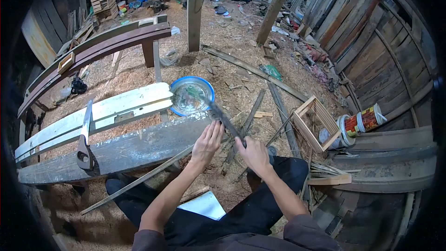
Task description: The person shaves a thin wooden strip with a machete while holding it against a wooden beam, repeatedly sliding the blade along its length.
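Note:
A dark, long tool (pixel 227 119) is in my right hand (pixel 254 153), whose fingers are closed round its lower end. Its far end is blurred and reaches up towards the blue-rimmed basin (pixel 213 94). My left hand (pixel 207 143) is at the right end of the grey, weathered plank (pixel 134 146), fingers together over a thin wooden strip (pixel 139 180). The strip slants down to the lower left. A handsaw (pixel 85 132) lies across the planks at the left, its dark handle towards me.
White-painted boards (pixel 107 104) lie beyond the plank. A brown beam (pixel 107 46) stands raised behind them. To the right are a slatted wooden crate (pixel 320 146) and paint buckets (pixel 367 120). Two upright posts rise ahead from ground strewn with shavings. A white panel (pixel 204 206) lies between my legs.

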`<state>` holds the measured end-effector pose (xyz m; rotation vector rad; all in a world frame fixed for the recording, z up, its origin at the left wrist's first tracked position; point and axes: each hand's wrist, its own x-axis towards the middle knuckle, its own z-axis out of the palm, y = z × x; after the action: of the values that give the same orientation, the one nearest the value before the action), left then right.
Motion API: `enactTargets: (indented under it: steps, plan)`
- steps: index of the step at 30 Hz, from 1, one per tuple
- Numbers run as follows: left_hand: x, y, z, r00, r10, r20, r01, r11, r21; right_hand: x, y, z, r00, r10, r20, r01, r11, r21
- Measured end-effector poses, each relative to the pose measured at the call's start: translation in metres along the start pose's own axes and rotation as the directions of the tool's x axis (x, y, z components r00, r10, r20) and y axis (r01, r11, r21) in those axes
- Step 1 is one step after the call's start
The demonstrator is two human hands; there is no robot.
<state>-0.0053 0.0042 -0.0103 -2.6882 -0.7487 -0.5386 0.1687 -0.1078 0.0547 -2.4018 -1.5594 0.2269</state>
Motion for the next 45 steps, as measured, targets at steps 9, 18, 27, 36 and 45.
enactTargets:
  steps: [9,18,27,36,45]
  plan:
    - [0.002,0.002,0.005,1.0,-0.006,0.03,0.007,1.0,-0.019,0.009,0.002,-0.003,0.999,0.015,-0.04,-0.013,0.998,0.058]
    - [0.006,0.001,0.001,1.0,0.002,-0.007,-0.002,1.0,0.008,0.012,-0.001,-0.012,0.994,0.054,0.097,-0.062,0.995,0.079]
    - [0.003,0.004,0.008,0.997,0.019,0.074,-0.022,0.999,0.038,0.003,0.006,-0.008,0.995,-0.047,0.093,0.047,0.999,0.006]
    - [0.008,0.003,0.003,1.0,0.014,0.028,-0.014,1.0,0.023,0.01,0.016,-0.015,0.995,-0.048,0.092,0.048,0.999,0.004]
    - [0.008,0.005,0.003,0.999,0.024,0.036,-0.026,0.998,0.059,0.021,0.027,-0.006,0.997,-0.074,-0.009,0.074,0.997,0.034]
